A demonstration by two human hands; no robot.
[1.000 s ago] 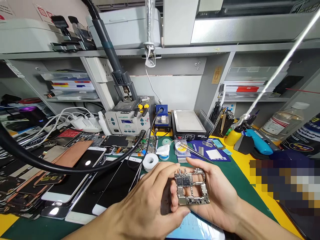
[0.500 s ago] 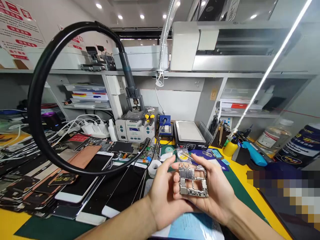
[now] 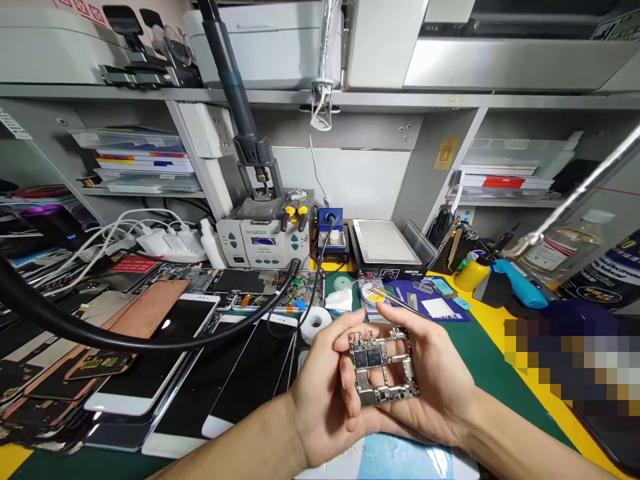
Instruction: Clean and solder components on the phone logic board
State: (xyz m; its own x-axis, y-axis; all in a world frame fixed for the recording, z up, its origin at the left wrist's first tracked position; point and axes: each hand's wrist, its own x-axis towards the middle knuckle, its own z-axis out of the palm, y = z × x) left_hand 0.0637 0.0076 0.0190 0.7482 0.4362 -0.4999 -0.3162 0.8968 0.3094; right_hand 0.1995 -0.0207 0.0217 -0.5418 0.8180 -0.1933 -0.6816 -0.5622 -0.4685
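Observation:
A phone logic board (image 3: 371,357), a metal-edged frame with dark chips and open cut-outs, is held up between my two hands above the bench. My left hand (image 3: 323,393) cups it from the left, fingers curled at its edge and partly behind it. From the other side, my right hand (image 3: 440,380) grips the board's right edge, its thumb pointing up and its fingers mostly hidden underneath. Thin metal tweezers (image 3: 399,301) show just beyond my right thumb; whether that hand holds them I cannot tell. Beneath my hands lies a light blue printed sheet (image 3: 400,459).
Phone screens (image 3: 155,360) and parts crowd the left. A black hose (image 3: 165,345) arcs across them from the hot-air station (image 3: 270,243). A heating plate (image 3: 385,241) stands behind my hands. At right are a yellow bottle (image 3: 473,272), a blue tool (image 3: 520,283) and a clear jar (image 3: 565,250).
My view has tipped downward and moved closer to the bench. The board stays between both hands, turned slightly, and my left fingers have shifted a little along its edge.

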